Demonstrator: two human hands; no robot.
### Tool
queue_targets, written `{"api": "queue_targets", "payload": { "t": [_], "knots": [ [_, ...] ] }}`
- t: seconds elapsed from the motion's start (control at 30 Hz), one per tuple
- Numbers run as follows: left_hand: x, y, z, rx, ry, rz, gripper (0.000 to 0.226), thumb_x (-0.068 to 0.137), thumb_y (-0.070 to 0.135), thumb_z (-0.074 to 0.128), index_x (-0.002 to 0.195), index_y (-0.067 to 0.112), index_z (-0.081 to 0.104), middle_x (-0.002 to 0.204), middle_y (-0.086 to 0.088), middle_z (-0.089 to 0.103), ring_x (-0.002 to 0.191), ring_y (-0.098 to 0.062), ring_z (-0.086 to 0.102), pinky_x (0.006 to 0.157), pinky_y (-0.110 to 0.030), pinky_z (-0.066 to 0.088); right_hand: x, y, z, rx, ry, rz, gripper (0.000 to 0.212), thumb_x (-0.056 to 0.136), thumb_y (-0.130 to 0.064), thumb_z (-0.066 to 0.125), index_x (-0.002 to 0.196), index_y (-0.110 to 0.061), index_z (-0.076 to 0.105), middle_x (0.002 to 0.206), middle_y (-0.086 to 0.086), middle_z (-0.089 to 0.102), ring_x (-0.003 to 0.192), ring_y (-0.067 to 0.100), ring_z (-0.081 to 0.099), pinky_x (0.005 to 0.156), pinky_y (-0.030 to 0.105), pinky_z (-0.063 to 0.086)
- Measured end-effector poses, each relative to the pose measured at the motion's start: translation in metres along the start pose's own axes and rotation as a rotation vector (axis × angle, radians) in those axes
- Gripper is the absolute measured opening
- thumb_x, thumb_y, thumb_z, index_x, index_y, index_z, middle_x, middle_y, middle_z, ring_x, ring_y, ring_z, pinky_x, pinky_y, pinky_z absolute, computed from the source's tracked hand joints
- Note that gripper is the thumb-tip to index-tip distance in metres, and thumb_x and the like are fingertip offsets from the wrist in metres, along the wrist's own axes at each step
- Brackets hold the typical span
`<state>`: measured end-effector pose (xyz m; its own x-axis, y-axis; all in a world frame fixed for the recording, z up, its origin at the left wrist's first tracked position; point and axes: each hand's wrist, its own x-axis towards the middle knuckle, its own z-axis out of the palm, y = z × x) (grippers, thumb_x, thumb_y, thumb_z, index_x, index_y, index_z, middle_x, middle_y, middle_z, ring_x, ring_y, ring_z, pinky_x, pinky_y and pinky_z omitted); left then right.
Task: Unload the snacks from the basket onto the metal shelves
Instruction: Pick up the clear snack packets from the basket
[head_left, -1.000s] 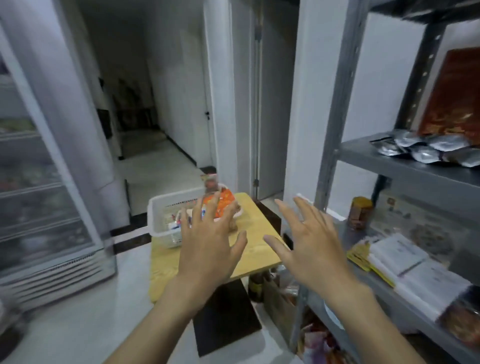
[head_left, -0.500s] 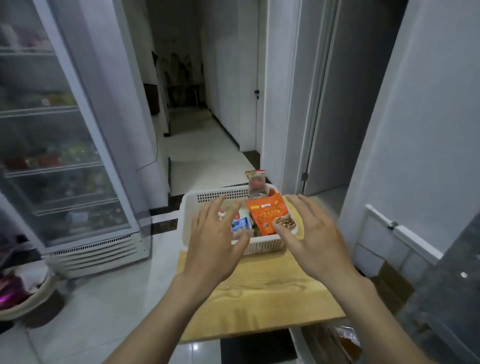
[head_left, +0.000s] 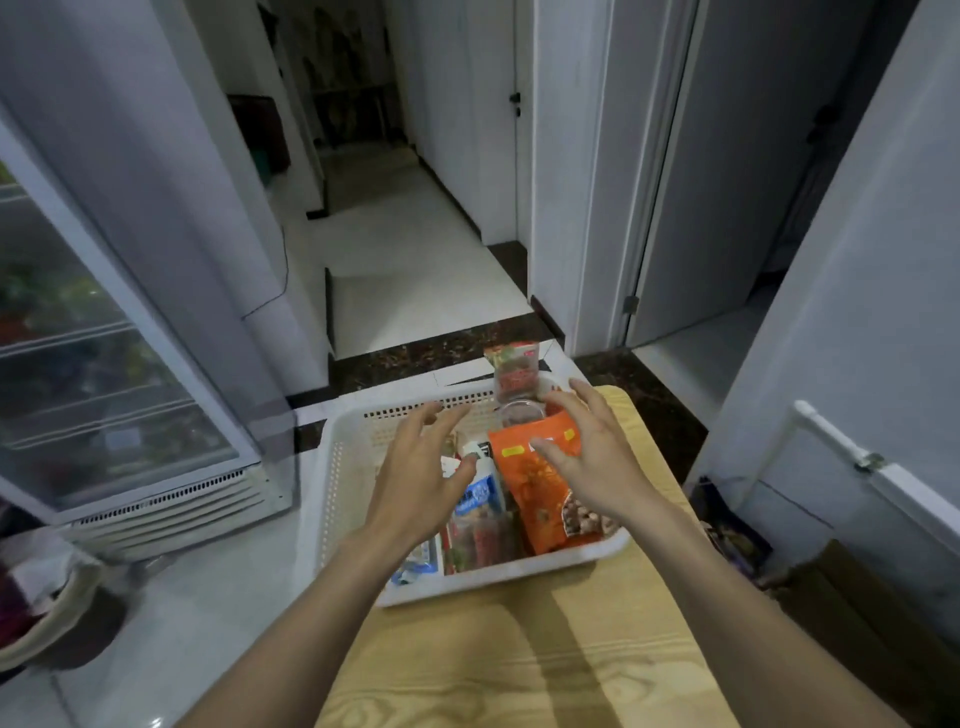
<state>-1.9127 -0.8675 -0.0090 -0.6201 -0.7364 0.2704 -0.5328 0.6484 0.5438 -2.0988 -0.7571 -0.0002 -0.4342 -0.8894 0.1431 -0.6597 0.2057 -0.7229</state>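
Note:
A white plastic basket (head_left: 343, 483) sits on a light wooden table (head_left: 545, 654). Inside it lie an orange nut packet (head_left: 535, 488), a blue and white packet (head_left: 480, 493), red wrapped snacks (head_left: 480, 540) and a clear red-labelled pouch (head_left: 514, 376) standing at the far rim. My left hand (head_left: 415, 483) hovers over the basket's middle with fingers spread, holding nothing. My right hand (head_left: 592, 457) hovers with spread fingers above the orange packet; I cannot tell whether the thumb touches it. The metal shelves are out of view.
A glass-door fridge (head_left: 104, 374) stands at the left. A corridor (head_left: 395, 228) runs ahead, with a doorway (head_left: 727, 208) at the right. A round basket (head_left: 47, 608) sits on the floor at lower left, and boxes (head_left: 831, 597) lie right of the table.
The view has swung left from the metal shelves to the basket. Both empty hands have moved forward over the basket, the right one now above the orange packet.

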Motion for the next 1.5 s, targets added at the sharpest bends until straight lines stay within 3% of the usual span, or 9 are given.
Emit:
{"api": "queue_targets", "payload": {
  "t": [0.13, 0.5, 0.77, 0.87, 1.0, 1.07, 1.17, 1.33, 1.5],
  "knots": [
    [0.043, -0.028, 0.023, -0.063, -0.068, 0.005, 0.046, 0.089, 0.027, 0.066, 0.133, 0.026, 0.054, 0.134, 0.004, 0.048, 0.126, -0.01, 0.043, 0.105, -0.021, 0.033, 0.055, 0.02, 0.017, 0.061, -0.03, 0.043, 0.044, 0.091, -0.033, 0.066, 0.131, -0.041, 0.049, 0.16, -0.002, 0.018, 0.148, 0.017, 0.015, 0.115, 0.037, 0.021],
    [0.138, -0.098, 0.08, -0.188, -0.211, 0.0, 0.041, 0.089, 0.017, 0.065, 0.129, 0.025, 0.056, 0.127, 0.007, 0.047, 0.117, -0.005, 0.043, 0.099, -0.019, 0.034, 0.182, 0.08, 0.062, 0.015, -0.122, 0.208, 0.048, 0.082, -0.023, 0.077, 0.123, -0.04, 0.059, 0.162, 0.006, 0.011, 0.15, 0.026, 0.003, 0.119, 0.042, 0.012],
    [0.14, -0.176, 0.109, -0.18, -0.323, -0.141, 0.041, 0.089, 0.004, 0.065, 0.125, 0.021, 0.058, 0.125, 0.001, 0.049, 0.114, -0.008, 0.046, 0.093, -0.004, 0.03, 0.217, 0.094, 0.095, -0.043, -0.089, 0.211, 0.041, 0.078, -0.019, 0.08, 0.105, -0.043, 0.06, 0.15, 0.004, 0.029, 0.144, 0.026, 0.021, 0.118, 0.047, 0.019],
    [0.136, -0.198, 0.12, -0.154, -0.359, -0.179, 0.041, 0.087, 0.003, 0.067, 0.124, 0.019, 0.059, 0.122, -0.005, 0.05, 0.112, -0.011, 0.045, 0.088, 0.006, 0.022, 0.224, 0.098, 0.109, -0.012, -0.009, 0.173, 0.039, 0.076, -0.011, 0.081, 0.092, -0.04, 0.061, 0.122, -0.004, 0.039, 0.126, 0.026, 0.042, 0.109, 0.046, 0.037],
    [0.128, -0.226, 0.133, -0.123, -0.422, -0.271, 0.04, 0.088, 0.011, 0.065, 0.122, 0.031, 0.056, 0.116, -0.004, 0.046, 0.113, -0.017, 0.042, 0.089, -0.012, 0.028, 0.226, 0.095, 0.121, 0.022, -0.005, 0.114, 0.027, 0.081, 0.003, 0.074, 0.089, -0.022, 0.067, 0.11, -0.003, 0.039, 0.1, 0.003, 0.057, 0.091, 0.023, 0.053],
    [0.128, -0.237, 0.136, -0.084, -0.467, -0.282, 0.039, 0.089, 0.014, 0.064, 0.123, 0.03, 0.057, 0.114, -0.006, 0.045, 0.113, -0.021, 0.04, 0.091, -0.02, 0.03, 0.226, 0.089, 0.125, 0.032, -0.018, 0.068, 0.022, 0.083, 0.004, 0.071, 0.094, -0.015, 0.069, 0.11, -0.001, 0.039, 0.092, -0.012, 0.055, 0.086, 0.009, 0.049],
    [0.128, -0.243, 0.138, -0.034, -0.526, -0.242, 0.035, 0.091, 0.019, 0.062, 0.122, 0.036, 0.058, 0.114, -0.006, 0.051, 0.112, -0.023, 0.039, 0.097, -0.033, 0.035, 0.226, 0.081, 0.131, 0.095, -0.006, 0.038, 0.023, 0.084, -0.004, 0.073, 0.101, -0.019, 0.069, 0.112, 0.001, 0.043, 0.099, -0.007, 0.05, 0.091, 0.009, 0.043],
    [0.127, -0.25, 0.136, -0.004, -0.63, -0.193, 0.034, 0.079, 0.041, 0.053, 0.109, 0.055, 0.048, 0.115, 0.01, 0.063, 0.111, -0.023, 0.051, 0.099, -0.05, 0.035, 0.222, 0.067, 0.141, 0.24, -0.026, 0.038, 0.027, 0.082, -0.001, 0.074, 0.103, -0.017, 0.069, 0.109, 0.0, 0.05, 0.094, -0.023, 0.049, 0.084, -0.003, 0.033],
    [0.129, -0.251, 0.119, -0.278, -0.717, -0.158, 0.033, 0.083, 0.009, 0.065, 0.095, 0.039, 0.062, 0.104, 0.018, 0.067, 0.107, -0.01, 0.058, 0.099, -0.043, 0.038, 0.214, 0.061, 0.147, 0.334, -0.069, 0.071, 0.028, 0.081, 0.004, 0.074, 0.102, -0.014, 0.068, 0.112, 0.004, 0.052, 0.091, -0.024, 0.052, 0.081, -0.004, 0.036]
  ]
}}
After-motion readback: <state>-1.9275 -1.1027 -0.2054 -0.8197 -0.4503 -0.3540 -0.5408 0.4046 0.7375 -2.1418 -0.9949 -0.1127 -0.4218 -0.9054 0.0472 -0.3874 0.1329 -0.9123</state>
